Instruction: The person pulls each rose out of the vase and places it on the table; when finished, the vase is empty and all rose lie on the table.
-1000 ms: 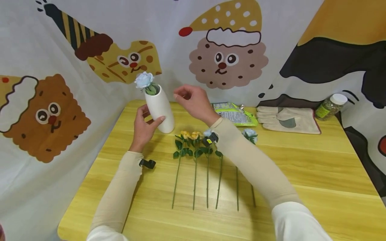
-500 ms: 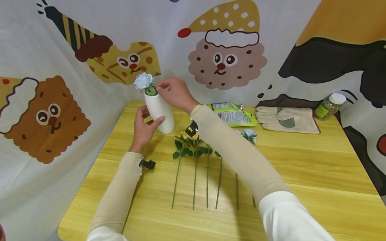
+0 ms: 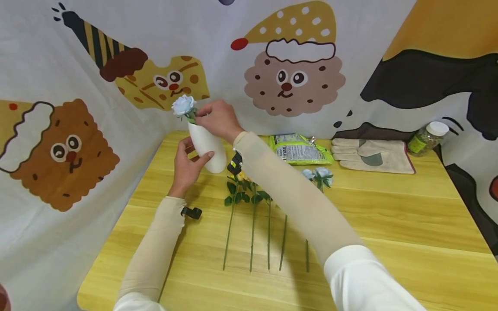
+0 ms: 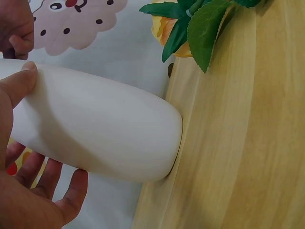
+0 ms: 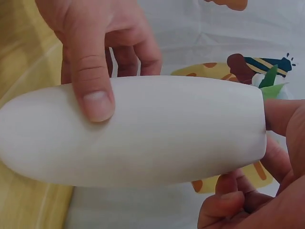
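Observation:
A tall white vase (image 3: 209,147) stands slightly tilted at the table's back left, its base touching the wood. My left hand (image 3: 186,166) grips it round the lower body, thumb in front and fingers behind, as the left wrist view also shows. A pale blue rose (image 3: 183,105) pokes out of the vase's mouth, leaning left. At the rim, my right hand (image 3: 219,119) pinches the rose by its stem and leaves; the fingertips are partly hidden. In the right wrist view, this hand's curled fingers (image 5: 228,195) are beside the vase's neck.
Several artificial roses lie in a row, their green stems (image 3: 252,235) toward me; my right forearm hides some blooms. Behind are a yellow-green packet (image 3: 299,150), a work glove (image 3: 373,154) and a lidded jar (image 3: 427,138). A printed cloth hangs behind the table.
My right hand has moved left from beside the vase to its mouth and reached the rose's leaves. The bloom has shifted slightly left. My left hand keeps its hold on the vase.

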